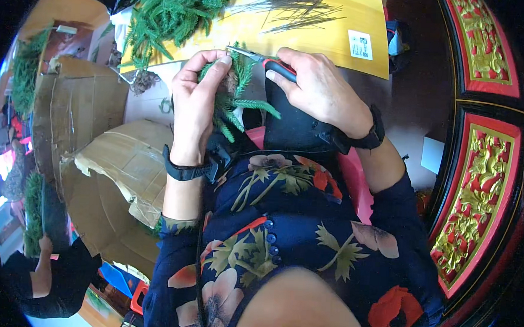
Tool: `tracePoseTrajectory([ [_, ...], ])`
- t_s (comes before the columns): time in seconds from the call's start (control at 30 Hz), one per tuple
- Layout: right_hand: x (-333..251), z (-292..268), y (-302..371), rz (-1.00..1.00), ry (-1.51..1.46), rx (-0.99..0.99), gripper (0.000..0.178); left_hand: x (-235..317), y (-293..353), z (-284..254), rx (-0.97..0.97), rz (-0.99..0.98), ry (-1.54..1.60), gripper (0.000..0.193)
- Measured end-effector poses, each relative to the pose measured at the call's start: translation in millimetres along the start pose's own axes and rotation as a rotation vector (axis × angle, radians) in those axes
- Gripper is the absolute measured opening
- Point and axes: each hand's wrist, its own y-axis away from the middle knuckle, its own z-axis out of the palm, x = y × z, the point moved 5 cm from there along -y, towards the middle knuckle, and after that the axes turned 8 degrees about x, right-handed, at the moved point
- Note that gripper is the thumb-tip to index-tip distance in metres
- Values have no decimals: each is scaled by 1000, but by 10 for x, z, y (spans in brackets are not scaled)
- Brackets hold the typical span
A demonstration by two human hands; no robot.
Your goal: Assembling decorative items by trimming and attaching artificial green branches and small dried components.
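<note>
Between the thumb and fingers of my left hand (195, 95) is a green artificial pine sprig (256, 106), its needled branches spreading below and to the right of the fingertips. My right hand (325, 90) is closed around the red and black handles of a pair of pliers (279, 68). The metal jaws point left and reach the top of the sprig, close to my left thumb tip. Whether the jaws grip a wire there is too small to tell. Both hands are over my lap, at the near edge of a yellow board (333, 52).
A heap of green pine sprigs (175, 17) lies on the board's left, with thin dark wires (297, 5) at its far side. An open cardboard box (126, 150) stands at my left. Another person (48, 276) is at the far left. Red and gold carved panels (476, 198) line the right.
</note>
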Motion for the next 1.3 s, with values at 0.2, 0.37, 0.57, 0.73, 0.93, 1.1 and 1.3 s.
tracePoseTrajectory([
  [0.2,-1,8,-33,-2,38,-11,21,-68,-37,-19,20,-151,158,11],
  [0.37,-12,14,-62,-29,70,-1,23,-33,-52,-22,71,-19,61,13],
  [0.57,-38,33,-76,-23,88,-25,25,-10,-29,-33,129,45,9,12],
  [0.73,-24,91,-85,6,146,-50,27,7,-34,-73,125,184,-116,13],
  [0.93,-13,148,-131,-4,131,-33,27,-9,-32,-70,155,136,-47,12],
  [1.1,-10,200,-188,-43,250,18,22,-227,-121,-149,83,-131,157,13],
  [1.3,-280,277,-281,-318,651,338,19,-364,-243,-329,66,-273,194,20],
])
